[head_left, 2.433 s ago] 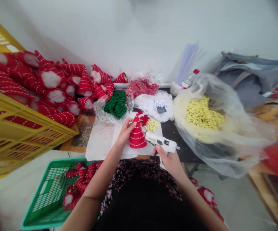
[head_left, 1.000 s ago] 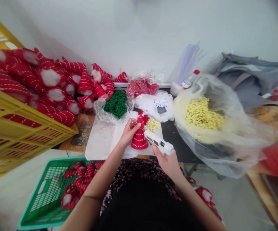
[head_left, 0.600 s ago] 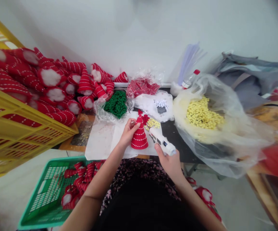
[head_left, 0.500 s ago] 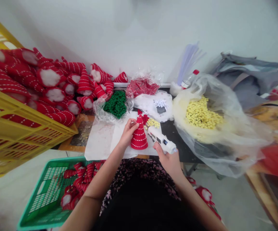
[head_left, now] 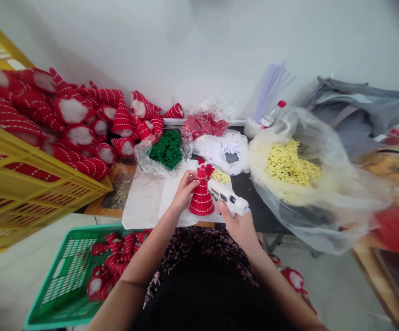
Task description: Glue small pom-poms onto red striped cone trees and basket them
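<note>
A red cone-shaped hat (head_left: 202, 200) with white dashed stitching stands upright on white paper (head_left: 144, 195). My left hand (head_left: 184, 191) is closed on its upper left side. In my right hand (head_left: 238, 224) is a white glue gun (head_left: 227, 196), its nozzle end up against or very near the hat's right side; I cannot tell whether they touch. Just behind the hat lie small red pompoms (head_left: 209, 170) and a little heap of yellow pompoms (head_left: 221, 176).
Bags of green pompoms (head_left: 166, 149), white pompoms (head_left: 231, 148) and yellow pompoms (head_left: 291, 163) surround the paper. A yellow crate (head_left: 40, 184) of stuffed red cones stands left, a green basket (head_left: 61, 271) below. Glue sticks (head_left: 270, 89) and a bottle (head_left: 274, 115) stand behind.
The glue gun in my right hand has moved left and slightly up, closer to the hat. The hat has shifted a little to the right, with my left hand still on it.
</note>
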`<state>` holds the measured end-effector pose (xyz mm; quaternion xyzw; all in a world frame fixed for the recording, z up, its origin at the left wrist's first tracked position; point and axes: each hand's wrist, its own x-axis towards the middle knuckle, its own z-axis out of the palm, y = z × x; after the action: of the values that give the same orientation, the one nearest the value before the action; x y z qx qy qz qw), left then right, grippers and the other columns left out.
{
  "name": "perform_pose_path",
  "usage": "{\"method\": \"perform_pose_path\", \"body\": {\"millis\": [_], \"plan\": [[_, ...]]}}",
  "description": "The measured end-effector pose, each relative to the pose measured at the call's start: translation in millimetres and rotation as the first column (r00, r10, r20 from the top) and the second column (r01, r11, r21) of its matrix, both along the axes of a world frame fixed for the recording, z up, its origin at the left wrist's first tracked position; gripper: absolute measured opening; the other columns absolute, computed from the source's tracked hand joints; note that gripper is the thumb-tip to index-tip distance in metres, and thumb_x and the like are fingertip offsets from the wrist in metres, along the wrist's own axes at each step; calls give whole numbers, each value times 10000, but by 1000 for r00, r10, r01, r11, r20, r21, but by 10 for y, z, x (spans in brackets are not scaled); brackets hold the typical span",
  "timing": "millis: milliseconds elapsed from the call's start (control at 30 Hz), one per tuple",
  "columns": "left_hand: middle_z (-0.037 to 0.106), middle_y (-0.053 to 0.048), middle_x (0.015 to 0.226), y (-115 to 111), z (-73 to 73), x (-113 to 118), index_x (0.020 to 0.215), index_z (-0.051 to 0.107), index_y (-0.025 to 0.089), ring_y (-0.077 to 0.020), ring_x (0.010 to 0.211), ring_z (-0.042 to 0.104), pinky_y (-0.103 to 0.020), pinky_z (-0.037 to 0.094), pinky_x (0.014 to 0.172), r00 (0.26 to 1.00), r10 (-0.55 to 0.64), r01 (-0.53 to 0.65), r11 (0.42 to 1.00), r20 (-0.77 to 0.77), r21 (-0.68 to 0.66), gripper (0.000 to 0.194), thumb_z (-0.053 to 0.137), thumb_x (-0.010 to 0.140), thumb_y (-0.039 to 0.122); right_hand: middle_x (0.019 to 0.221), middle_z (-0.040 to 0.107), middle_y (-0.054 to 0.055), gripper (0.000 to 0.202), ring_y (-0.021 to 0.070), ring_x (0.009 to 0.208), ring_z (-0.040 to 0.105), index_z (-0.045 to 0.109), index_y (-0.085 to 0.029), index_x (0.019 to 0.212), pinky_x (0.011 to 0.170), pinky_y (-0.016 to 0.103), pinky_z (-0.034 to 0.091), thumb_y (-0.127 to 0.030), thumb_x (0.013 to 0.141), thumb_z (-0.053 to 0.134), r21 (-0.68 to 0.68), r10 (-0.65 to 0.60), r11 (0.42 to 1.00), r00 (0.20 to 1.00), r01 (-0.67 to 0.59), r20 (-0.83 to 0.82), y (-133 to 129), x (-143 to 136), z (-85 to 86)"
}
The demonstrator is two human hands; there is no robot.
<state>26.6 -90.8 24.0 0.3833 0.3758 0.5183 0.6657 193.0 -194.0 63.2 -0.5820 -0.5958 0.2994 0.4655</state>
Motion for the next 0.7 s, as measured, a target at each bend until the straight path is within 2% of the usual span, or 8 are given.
{"method": "perform_pose_path", "body": {"millis": [333,467,567,633,700], "plan": [[643,45,786,0,28,18,904,508,236,-132,677,579,-234,431,651,1000,13,-13,1000,8,5,371,792,680,318,794,772,91,305,268,794,756,744,-191,929,747,337,601,-462,947,604,-12,-5,1000,1000,5,17,5,9,-27],[660,42,793,18,-2,14,923,508,242,-144,683,611,-244,451,651,1000,23,-23,999,17,-26,392,798,671,325,798,784,100,325,280,812,768,747,-193,897,766,351,613,-502,918,647,-35,-54,998,999,54,-3,-4,58,-97],[654,46,773,57,-25,-43,943,511,248,-153,660,621,-255,462,636,998,49,-46,996,38,-79,409,798,664,335,823,798,111,414,274,809,772,737,-192,836,741,351,628,-591,901,651,-123,-96,989,989,82,-114,7,251,-191],[643,52,752,99,-31,-112,950,516,247,-150,636,615,-255,461,618,995,88,-82,991,53,-107,417,800,659,339,803,797,112,514,257,742,767,729,-192,818,670,343,633,-689,891,621,-236,-89,971,965,30,-245,24,455,-268],[643,52,748,147,-25,-188,949,527,241,-142,623,607,-250,458,606,989,129,-121,986,67,-119,417,803,651,336,755,788,115,584,248,668,758,724,-193,789,590,335,625,-764,858,618,-364,-61,928,938,-72,-342,42,677,-343]]}}
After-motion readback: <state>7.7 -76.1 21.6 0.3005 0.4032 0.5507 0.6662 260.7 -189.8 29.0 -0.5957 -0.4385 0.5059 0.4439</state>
